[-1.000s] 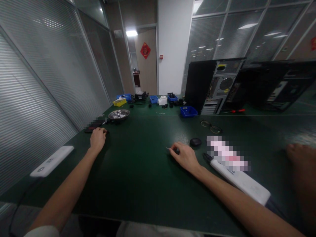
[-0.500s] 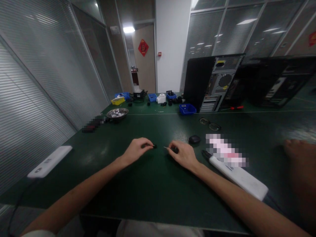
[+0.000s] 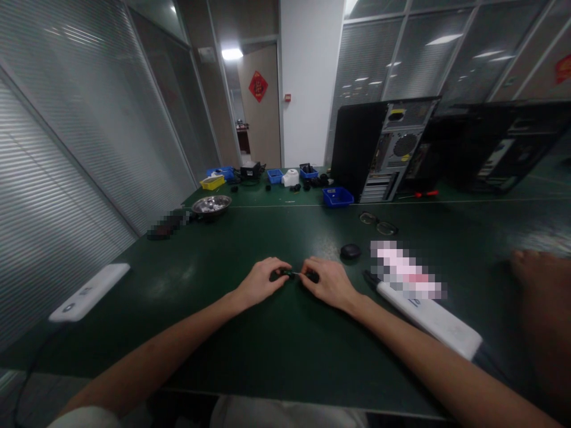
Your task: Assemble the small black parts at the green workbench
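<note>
My left hand (image 3: 264, 280) pinches a small black part (image 3: 288, 273) between thumb and fingertips, just above the green table (image 3: 250, 351). Facing it, my right hand (image 3: 328, 279) is closed around a slim tool (image 3: 314, 276) with a dark handle and a thin metal tip. The tip points left and meets, or nearly meets, the black part; contact is too small to make out. Most of the handle is hidden in my palm. A black computer mouse (image 3: 350, 251) lies just beyond my right hand.
A white power strip (image 3: 432, 318) lies beside my right forearm, another power strip (image 3: 91, 292) at left. Farther back are eyeglasses (image 3: 378, 223), a metal bowl (image 3: 211, 205), a blue bin (image 3: 338, 197) and a computer tower (image 3: 379, 148). Another person's arm (image 3: 542, 297) rests at far right.
My left hand has moved right and slightly nearer to me, bringing the black part up to the tool's tip. My right hand has barely shifted.
</note>
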`<state>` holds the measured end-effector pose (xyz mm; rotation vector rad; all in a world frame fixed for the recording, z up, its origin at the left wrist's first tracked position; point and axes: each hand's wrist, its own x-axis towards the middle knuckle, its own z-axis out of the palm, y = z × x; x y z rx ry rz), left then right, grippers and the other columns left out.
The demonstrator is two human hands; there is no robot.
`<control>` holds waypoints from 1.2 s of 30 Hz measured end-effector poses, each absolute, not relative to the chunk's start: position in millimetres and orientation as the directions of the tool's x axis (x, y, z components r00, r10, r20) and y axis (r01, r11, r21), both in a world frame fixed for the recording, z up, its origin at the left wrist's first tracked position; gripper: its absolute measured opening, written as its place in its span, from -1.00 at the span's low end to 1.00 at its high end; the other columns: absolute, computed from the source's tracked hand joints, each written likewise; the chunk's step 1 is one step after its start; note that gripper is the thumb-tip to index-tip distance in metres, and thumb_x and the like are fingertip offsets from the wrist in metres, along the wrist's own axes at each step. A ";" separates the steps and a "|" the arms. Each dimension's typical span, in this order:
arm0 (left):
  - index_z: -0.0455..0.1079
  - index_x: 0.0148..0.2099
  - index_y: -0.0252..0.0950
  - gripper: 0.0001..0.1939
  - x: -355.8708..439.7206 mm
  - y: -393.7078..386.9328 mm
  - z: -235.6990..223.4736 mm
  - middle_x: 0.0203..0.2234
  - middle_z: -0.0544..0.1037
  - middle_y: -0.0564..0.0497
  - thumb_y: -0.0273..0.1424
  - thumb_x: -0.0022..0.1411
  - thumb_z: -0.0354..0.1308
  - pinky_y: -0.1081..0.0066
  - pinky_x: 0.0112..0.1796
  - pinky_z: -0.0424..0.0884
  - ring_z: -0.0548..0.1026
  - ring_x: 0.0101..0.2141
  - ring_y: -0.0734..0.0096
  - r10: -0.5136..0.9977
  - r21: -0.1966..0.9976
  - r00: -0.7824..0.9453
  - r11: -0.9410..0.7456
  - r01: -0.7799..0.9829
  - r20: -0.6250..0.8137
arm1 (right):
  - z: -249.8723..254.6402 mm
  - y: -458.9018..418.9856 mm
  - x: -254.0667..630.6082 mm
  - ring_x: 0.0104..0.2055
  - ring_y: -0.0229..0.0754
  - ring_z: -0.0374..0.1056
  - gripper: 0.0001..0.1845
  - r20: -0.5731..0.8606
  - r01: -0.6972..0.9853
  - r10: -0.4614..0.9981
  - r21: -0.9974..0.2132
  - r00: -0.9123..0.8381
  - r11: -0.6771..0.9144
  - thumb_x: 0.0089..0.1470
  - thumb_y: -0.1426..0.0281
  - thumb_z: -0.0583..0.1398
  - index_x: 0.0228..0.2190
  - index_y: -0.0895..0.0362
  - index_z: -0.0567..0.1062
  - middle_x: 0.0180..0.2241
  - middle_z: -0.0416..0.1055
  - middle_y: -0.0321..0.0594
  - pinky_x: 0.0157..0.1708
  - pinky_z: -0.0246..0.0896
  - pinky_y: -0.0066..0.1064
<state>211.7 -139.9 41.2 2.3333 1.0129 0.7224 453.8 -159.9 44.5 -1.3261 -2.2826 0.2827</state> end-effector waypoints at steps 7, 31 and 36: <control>0.53 0.04 -0.19 -0.76 210.1 -138.9 39.6 -0.11 0.58 -0.02 -0.34 0.40 0.12 0.32 -0.05 0.42 0.51 -0.12 0.34 0.734 0.619 0.604 -0.639 0.457 0.311 | 43.4 -157.9 455.3 -0.31 -0.24 0.34 -0.86 0.285 0.768 0.862 -0.395 -0.419 0.504 0.23 0.26 0.17 -0.32 0.05 0.47 -0.32 0.45 -0.31 -0.34 0.01 -0.42; 0.42 0.20 -0.10 -0.65 214.4 -149.1 46.4 -0.04 0.49 -0.04 -0.41 0.44 0.03 0.27 -0.02 0.41 0.43 -0.04 0.32 0.678 0.496 0.663 -0.715 0.493 0.318 | 44.5 -160.0 454.4 -0.32 -0.26 0.34 -0.82 0.303 0.722 0.831 -0.412 -0.466 0.556 0.30 0.26 0.12 -0.27 0.06 0.46 -0.30 0.43 -0.30 -0.33 0.05 -0.44; 0.28 0.33 -0.04 -0.52 216.9 -148.4 44.7 -0.09 0.41 -0.07 -0.43 0.41 0.05 0.27 -0.07 0.38 0.38 -0.09 0.28 0.666 0.414 0.688 -0.735 0.538 0.288 | 48.0 -157.4 457.0 -0.32 -0.25 0.34 -0.81 0.290 0.785 0.843 -0.318 -0.453 0.532 0.30 0.26 0.11 -0.28 0.07 0.47 -0.30 0.43 -0.28 -0.36 0.02 -0.43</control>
